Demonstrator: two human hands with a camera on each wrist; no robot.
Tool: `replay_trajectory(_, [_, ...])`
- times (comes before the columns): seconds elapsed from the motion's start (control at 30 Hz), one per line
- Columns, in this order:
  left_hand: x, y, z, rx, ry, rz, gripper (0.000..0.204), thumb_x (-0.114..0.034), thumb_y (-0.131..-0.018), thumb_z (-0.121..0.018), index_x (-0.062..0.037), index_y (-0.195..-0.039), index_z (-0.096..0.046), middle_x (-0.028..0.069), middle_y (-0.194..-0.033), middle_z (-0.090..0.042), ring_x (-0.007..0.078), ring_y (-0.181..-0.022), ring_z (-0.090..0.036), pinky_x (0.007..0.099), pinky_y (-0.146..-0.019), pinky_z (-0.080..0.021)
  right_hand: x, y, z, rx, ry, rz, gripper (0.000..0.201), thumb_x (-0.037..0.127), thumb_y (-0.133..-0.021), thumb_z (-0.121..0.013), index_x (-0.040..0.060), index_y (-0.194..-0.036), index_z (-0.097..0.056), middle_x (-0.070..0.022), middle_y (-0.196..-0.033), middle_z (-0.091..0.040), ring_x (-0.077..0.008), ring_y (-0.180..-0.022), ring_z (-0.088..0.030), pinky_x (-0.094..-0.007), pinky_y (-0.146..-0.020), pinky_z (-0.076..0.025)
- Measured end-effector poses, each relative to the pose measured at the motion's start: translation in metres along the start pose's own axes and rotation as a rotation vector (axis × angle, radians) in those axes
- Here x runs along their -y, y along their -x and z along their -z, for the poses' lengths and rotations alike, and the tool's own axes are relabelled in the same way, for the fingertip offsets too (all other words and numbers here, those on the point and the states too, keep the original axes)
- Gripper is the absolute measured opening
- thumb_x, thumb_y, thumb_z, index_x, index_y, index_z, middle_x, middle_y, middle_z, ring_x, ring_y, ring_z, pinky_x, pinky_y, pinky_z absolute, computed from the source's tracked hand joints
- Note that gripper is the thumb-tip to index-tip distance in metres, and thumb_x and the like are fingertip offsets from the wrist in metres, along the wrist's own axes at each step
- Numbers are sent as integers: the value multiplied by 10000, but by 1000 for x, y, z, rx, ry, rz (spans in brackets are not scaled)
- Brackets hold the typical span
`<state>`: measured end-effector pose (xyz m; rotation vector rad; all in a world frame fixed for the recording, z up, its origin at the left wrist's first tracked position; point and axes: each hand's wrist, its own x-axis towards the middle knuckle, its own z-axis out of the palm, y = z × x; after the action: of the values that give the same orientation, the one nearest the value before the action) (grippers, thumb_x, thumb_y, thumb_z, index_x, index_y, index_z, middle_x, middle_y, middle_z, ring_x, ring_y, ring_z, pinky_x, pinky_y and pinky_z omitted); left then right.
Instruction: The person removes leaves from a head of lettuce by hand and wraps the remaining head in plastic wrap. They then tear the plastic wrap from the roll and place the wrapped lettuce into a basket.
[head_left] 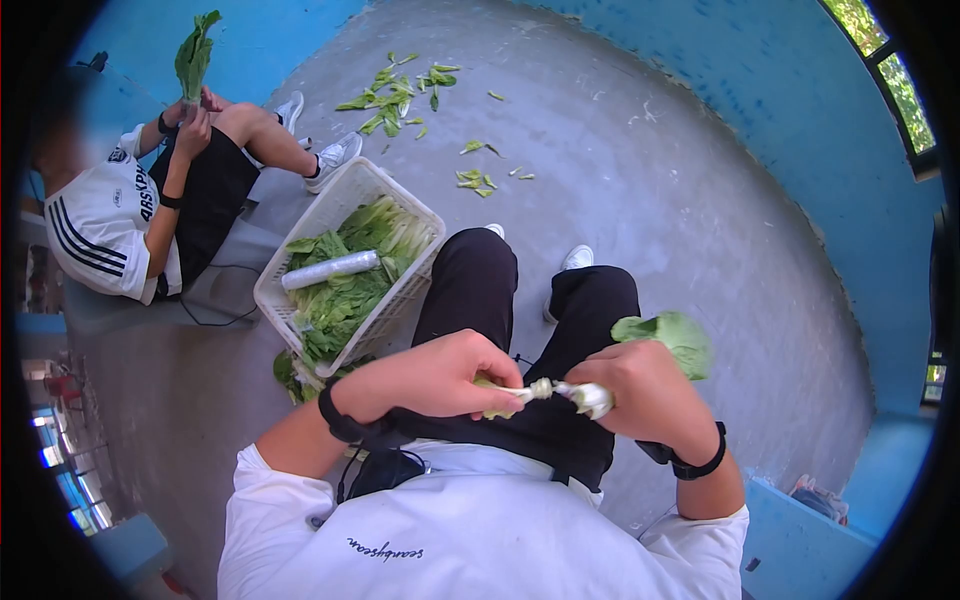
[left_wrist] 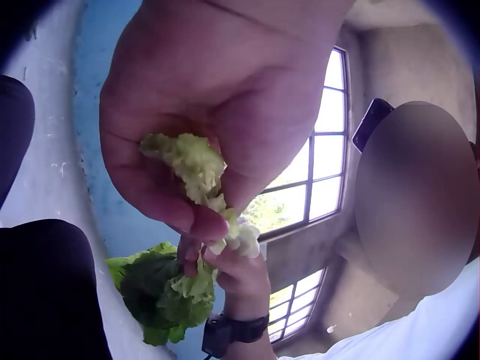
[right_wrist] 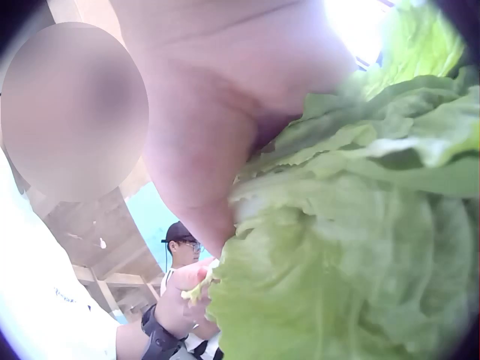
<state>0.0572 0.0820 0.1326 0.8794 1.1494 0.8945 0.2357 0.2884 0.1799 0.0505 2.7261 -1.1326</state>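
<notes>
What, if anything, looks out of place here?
Loose leaves lie scattered on the floor outside the crate; they may be discarded trimmings. A clear roll lies on the greens inside, odd among produce but perhaps deliberate.

The grey floor (head_left: 620, 160) holds loose green leaves (head_left: 400, 108) at eleven o'clock, smaller leaf scraps (head_left: 474, 183) at twelve, and a white plastic crate (head_left: 385, 312) towards ten o'clock.

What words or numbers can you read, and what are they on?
"seanbysean", on the white shirt nearest the camera.
"ARSKPH", perhaps cut off by a fold, on the seated person's shirt.
The small marks on that second shirt are too tiny to read.
</notes>
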Motion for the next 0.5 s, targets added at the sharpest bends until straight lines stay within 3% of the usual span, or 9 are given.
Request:
replay_trajectory(0.1, [9, -3, 24, 82, 54, 37, 224, -208, -977, -713, 11, -938, -738, 15, -756, -687, 72, -635, -629, 244, -594, -507, -16, 17, 19, -138, 52, -130, 221, 20, -692, -767, 59, -910, -778, -124, -822, -736, -334, -749, -700, -390, -655, -540])
replay_trajectory(0.13, [11, -8, 36, 17, 17, 51, 223, -214, -1008, -672, -6, -962, -739, 19, -789, -695, 81, -645, -641, 249, -603, -521, -21, 23, 26, -168, -27, -202, 170, 21, -732, -788, 33, -899, -764, -135, -819, -740, -299, -718, -707, -358, -662, -542])
replay_trajectory(0.2, [20, -35, 57, -418, 158, -53, 279, -251, -1070, -558, -12, -1077, -702, 31, -850, -703, 82, -723, -659, 253, -645, -533, -22, 26, 38, -184, -191, -307, 121, 26, -772, -791, 18, -885, -749, -138, -793, -731, -256, -687, -689, -338, -660, -532])
replay_trajectory(0.23, [32, -53, 83, -562, -15, -90, 354, -321, -1076, -533, -11, -1154, -686, 70, -933, -717, 142, -871, -684, 311, -775, -563, -21, 27, 41, -190, -276, -359, 101, 29, -793, -792, 10, -878, -741, -140, -781, -726, -234, -671, -681, -327, -660, -527])
replay_trajectory(0.27, [31, -63, 100, -715, -311, -58, 512, -419, -1063, -525, -17, -1375, -586, 166, -1199, -687, 257, -1143, -651, 389, -986, -522, -19, 27, 39, -207, -333, -400, 106, 74, -857, -794, 0, -894, -727, -111, -748, -710, -150, -674, -644, -309, -656, -510])
replay_trajectory(0.37, [83, -99, 122, -1127, -1111, -111, 700, -489, -1039, -542, -34, -1551, -400, 222, -1447, -547, 337, -1365, -514, 418, -1127, -421, -32, 24, 23, -304, -473, -366, 132, 114, -896, -792, 5, -929, -726, -69, -762, -715, -108, -702, -632, -297, -659, -507])
replay_trajectory(0.4, [64, -92, 106, -921, -964, -87, 825, -520, -1010, -588, -52, -1613, -274, 241, -1556, -426, 358, -1464, -404, 406, -1183, -355, -36, 24, 19, -321, -554, -343, 158, 148, -934, -776, 3, -961, -719, -20, -809, -716, -75, -751, -626, -279, -671, -502])
replay_trajectory(0.5, [33, -82, 48, -547, -210, -255, 829, -500, -999, -629, -56, -1610, -286, 229, -1545, -443, 364, -1463, -403, 421, -1203, -324, -21, 11, 12, -367, -836, -330, 150, 144, -952, -757, 0, -966, -717, 2, -840, -705, -67, -773, -619, -262, -679, -493])
